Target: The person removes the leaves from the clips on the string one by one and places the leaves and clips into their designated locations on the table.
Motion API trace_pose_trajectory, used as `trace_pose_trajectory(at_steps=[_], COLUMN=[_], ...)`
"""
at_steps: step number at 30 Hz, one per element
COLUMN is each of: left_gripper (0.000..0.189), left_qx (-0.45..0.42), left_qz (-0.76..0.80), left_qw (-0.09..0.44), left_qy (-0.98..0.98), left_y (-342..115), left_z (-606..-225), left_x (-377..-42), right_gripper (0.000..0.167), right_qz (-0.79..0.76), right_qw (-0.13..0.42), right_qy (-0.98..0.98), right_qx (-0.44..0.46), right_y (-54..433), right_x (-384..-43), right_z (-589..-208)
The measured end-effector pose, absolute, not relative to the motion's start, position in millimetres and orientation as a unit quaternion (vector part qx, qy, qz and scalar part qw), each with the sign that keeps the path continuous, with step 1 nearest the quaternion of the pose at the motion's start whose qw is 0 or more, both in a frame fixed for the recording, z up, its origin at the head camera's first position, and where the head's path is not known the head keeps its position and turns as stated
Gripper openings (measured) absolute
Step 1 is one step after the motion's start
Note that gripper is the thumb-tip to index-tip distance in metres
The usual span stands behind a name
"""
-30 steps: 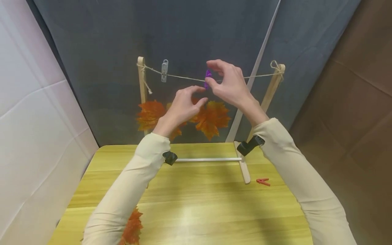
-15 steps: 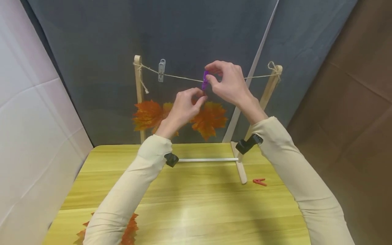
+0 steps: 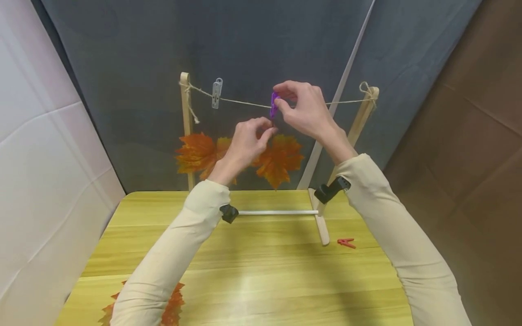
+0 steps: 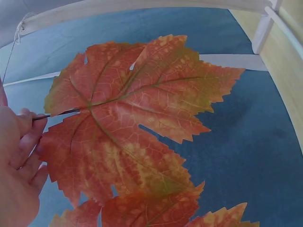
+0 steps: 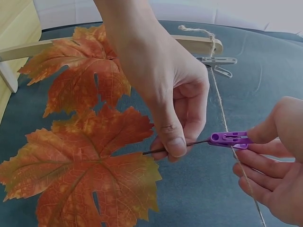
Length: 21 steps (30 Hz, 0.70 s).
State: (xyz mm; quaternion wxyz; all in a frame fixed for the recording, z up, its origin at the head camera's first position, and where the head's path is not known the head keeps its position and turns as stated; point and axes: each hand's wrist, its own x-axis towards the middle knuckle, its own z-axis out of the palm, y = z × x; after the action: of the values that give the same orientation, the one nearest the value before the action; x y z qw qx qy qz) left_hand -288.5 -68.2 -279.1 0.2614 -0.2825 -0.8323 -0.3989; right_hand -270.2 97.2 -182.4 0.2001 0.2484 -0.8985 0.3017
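My left hand (image 3: 246, 142) pinches the thin dark stem (image 5: 196, 143) of an orange-red artificial maple leaf (image 3: 280, 158) between thumb and fingers. The leaf fills much of the left wrist view. Just above, my right hand (image 3: 307, 111) holds a purple clothespin (image 3: 274, 105) between thumb and fingers. That clothespin sits across the twine (image 3: 242, 103), and in the right wrist view the stem's end meets its lower end. Whether the stem is clamped there I cannot tell. Another orange leaf (image 3: 197, 151) hangs to the left; its upper part is hidden in the head view.
The twine runs between two wooden posts (image 3: 186, 104), joined low down by a white rod (image 3: 277, 212). A grey clothespin (image 3: 217, 93) is on the twine at left. On the table (image 3: 244, 271) lie a red clothespin (image 3: 346, 243) and more orange leaf (image 3: 173, 305), partly under my left sleeve.
My left thumb and fingers, apart a second ago, have come together on the stem below the purple clothespin. My right hand has stayed at the clothespin. The head view has shifted slightly.
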Motion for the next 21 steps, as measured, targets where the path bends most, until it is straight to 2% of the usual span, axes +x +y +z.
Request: trace_pose_trajectory(at_steps=[11,21], left_gripper=[0.014,0.015], left_qx=[-0.285,-0.275], left_qz=[-0.403,-0.421], left_qw=[0.244,0.22], left_qy=[-0.835,-0.836], left_y=[-66.6,-60.5], left_z=[-281.1,-282.8], left_x=[-287.3,-284.7], right_gripper=[0.025,0.021], right_qz=[0.322,0.337], right_qw=[0.191,0.221], right_qy=[-0.897,-0.885], right_qx=[0.237,0.234], right_y=[97.7,102.0], right_x=[-269.9,-268.2], right_z=[-183.3,-187.6])
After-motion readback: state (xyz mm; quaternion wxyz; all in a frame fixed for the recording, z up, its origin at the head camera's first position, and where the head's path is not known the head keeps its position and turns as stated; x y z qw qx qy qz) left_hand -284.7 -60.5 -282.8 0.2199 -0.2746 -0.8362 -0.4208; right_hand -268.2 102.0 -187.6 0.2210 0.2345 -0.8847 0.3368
